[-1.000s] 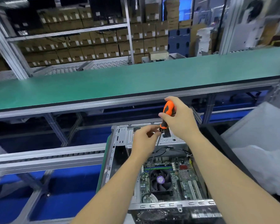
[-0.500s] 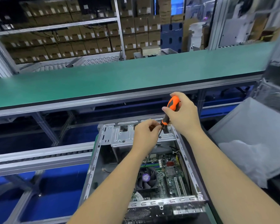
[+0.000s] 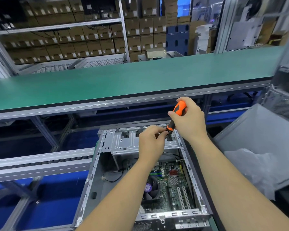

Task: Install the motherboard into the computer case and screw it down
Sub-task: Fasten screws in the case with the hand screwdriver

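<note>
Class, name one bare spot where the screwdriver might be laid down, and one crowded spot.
Bare: the green conveyor belt beyond the computer case. Crowded: over the motherboard, where both hands hold the screwdriver.

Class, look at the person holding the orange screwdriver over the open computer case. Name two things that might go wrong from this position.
1. The left hand pinches at the screwdriver near its collar, above the open case; anything small held there might drop among the motherboard parts.
2. The right hand grips only the handle, so the long shaft may slip and scratch the board.
</note>
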A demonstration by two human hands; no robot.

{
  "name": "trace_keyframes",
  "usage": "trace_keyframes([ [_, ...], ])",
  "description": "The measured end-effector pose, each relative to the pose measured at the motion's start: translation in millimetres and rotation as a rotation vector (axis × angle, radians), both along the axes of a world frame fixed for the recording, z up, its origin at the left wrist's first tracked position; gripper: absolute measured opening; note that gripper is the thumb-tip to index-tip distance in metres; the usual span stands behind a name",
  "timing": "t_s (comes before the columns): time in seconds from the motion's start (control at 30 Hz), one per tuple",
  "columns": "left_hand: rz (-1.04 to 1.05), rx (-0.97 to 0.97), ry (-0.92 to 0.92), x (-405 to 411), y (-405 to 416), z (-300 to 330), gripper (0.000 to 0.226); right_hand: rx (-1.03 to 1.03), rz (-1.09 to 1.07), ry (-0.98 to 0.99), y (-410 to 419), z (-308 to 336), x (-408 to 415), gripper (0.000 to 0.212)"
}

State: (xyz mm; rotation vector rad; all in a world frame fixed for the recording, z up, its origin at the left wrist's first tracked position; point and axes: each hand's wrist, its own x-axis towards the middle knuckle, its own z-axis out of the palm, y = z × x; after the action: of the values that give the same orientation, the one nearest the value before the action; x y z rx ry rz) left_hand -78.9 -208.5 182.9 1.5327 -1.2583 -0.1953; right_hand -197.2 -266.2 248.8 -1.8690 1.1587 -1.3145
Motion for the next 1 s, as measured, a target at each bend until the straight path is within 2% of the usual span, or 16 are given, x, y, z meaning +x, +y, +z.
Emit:
trace_keyframes([
  [0.23,-0.023,0.133,0.602,5.3,-7.4,-0.5,0.014,-0.001,-0.042,-0.035,-7.5,5.6,0.1,0.033],
  [0.3,-0.060,0.164,0.683,6.5,-8.2,-4.3,0.014,0.002,-0.032,-0.009,-8.1,6.1,-0.2,0.032],
  [0.43,-0.142,0.171,0.684,1.5,-7.9,-11.3,0.009,0.017,0.013,0.018,-7.4,2.5,2.4,0.030],
  [0.67,-0.156,0.146,0.619,6.3,-2.6,-17.4,0.019,0.039,0.028,-0.003,-7.8,-0.4,1.1,0.033],
  [1.0,-0.126,0.082,0.597,7.6,0.4,-12.2,0.016,0.048,0.061,0.003,-6.8,0.3,4.9,0.034],
])
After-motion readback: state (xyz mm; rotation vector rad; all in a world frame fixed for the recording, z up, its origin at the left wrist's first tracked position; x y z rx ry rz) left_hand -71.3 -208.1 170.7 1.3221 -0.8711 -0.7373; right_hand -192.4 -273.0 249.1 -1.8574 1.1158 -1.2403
